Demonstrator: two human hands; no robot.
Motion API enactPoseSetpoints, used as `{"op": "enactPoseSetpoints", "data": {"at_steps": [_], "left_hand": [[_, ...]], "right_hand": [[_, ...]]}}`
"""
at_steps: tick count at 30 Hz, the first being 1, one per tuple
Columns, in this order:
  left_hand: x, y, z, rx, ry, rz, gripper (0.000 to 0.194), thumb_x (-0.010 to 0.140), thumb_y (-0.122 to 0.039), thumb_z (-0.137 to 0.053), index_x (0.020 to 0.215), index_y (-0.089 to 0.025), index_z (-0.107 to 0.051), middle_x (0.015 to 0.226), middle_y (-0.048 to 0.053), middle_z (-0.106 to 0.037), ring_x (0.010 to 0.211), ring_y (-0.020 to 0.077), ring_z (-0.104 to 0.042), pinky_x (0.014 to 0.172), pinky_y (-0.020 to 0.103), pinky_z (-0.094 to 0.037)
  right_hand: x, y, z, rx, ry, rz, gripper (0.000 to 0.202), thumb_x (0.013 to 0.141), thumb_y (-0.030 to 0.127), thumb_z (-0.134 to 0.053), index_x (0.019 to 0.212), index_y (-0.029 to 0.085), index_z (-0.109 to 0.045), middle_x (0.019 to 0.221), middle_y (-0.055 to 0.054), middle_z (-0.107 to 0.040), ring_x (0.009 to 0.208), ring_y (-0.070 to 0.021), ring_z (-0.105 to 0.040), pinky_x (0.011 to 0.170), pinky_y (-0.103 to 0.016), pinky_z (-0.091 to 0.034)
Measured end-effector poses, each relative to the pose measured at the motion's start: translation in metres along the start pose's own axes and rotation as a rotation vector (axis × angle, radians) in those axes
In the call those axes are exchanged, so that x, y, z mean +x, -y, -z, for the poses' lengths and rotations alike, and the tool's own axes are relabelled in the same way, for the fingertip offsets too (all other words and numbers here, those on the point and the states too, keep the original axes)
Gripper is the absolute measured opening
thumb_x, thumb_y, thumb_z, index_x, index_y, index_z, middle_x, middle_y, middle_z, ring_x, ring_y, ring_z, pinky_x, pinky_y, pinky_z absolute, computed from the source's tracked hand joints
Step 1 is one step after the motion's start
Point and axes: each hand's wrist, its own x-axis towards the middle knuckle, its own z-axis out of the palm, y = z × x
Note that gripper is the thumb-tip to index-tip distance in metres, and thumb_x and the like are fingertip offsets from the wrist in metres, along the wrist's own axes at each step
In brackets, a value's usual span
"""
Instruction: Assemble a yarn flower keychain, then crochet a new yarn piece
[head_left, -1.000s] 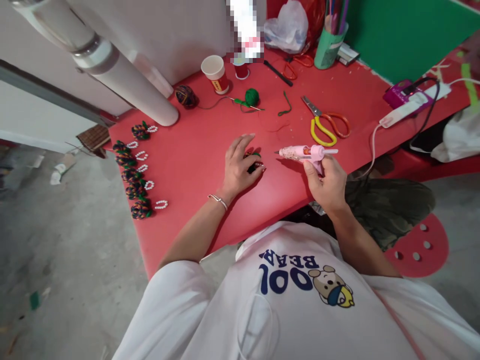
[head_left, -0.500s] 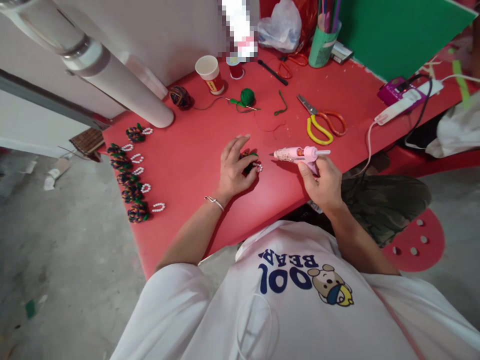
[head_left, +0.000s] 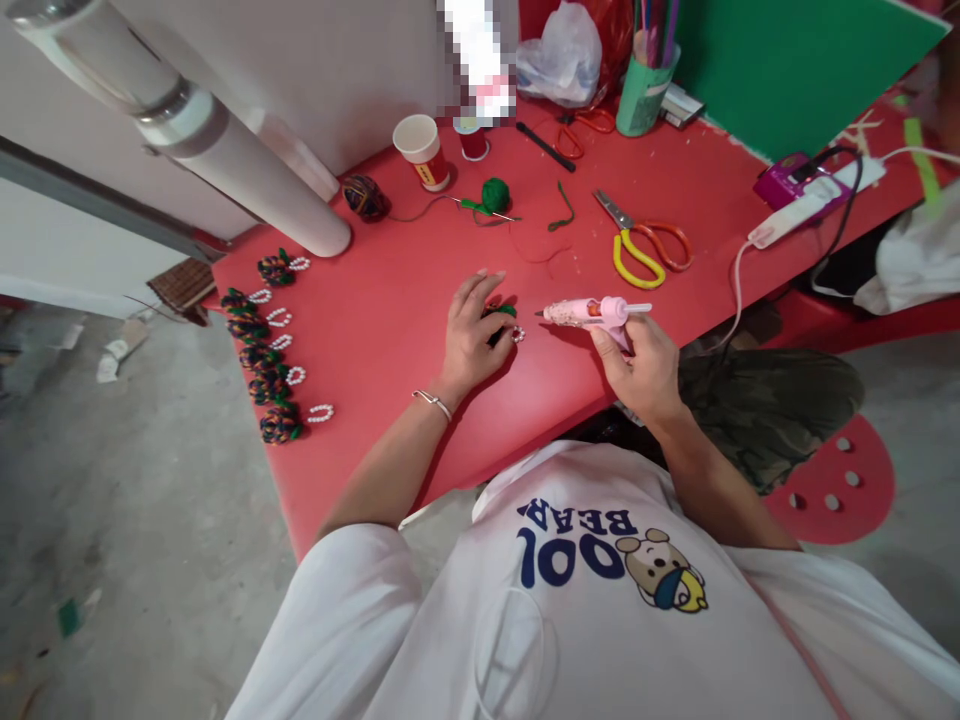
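Glue gun point(head_left: 577, 312) in the right hand point(head_left: 646, 368), yarn piece point(head_left: 507, 310) at the left, mid-frame.

So the right grip's wrapped snugly round the gun's handle, nozzle aimed left, near the yarn piece but not touching it; left hand point(head_left: 472, 335) has a half-curled grip over that piece, can't tell how tightly, with a bead loop point(head_left: 518, 335) poking out by the thumb. More yarn bundles point(head_left: 279, 424) line the red table point(head_left: 390, 300) at left of frame, scissors point(head_left: 625, 229) open at upper right.
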Motion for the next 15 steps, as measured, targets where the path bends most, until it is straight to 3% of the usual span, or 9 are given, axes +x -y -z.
{"op": "enactPoseSetpoints", "data": {"at_steps": [9, 15], "left_hand": [[-0.018, 0.017, 0.012, 0.013, -0.186, 0.145, 0.021, 0.095, -0.042, -0.071, 0.09, -0.024, -0.078, 0.145, 0.013, -0.064, 0.143, 0.0382, -0.051, 0.108, 0.062, -0.053], [-0.023, 0.022, 0.014, -0.004, -0.245, 0.154, 0.018, 0.094, -0.041, -0.075, 0.09, -0.025, -0.081, 0.136, 0.011, -0.068, 0.131, 0.0326, -0.06, 0.115, 0.061, -0.051]], "right_hand": [[0.004, -0.011, 0.003, 0.028, -0.007, -0.002, 0.034, 0.101, 0.05, -0.062, 0.12, 0.023, -0.072, 0.105, -0.011, -0.078, 0.098, -0.0268, -0.073, 0.086, -0.041, -0.06], [0.007, -0.006, -0.001, 0.089, 0.105, 0.114, 0.035, 0.101, 0.043, -0.064, 0.129, 0.025, -0.073, 0.113, -0.011, -0.08, 0.101, -0.0266, -0.073, 0.092, -0.043, -0.06]]}}
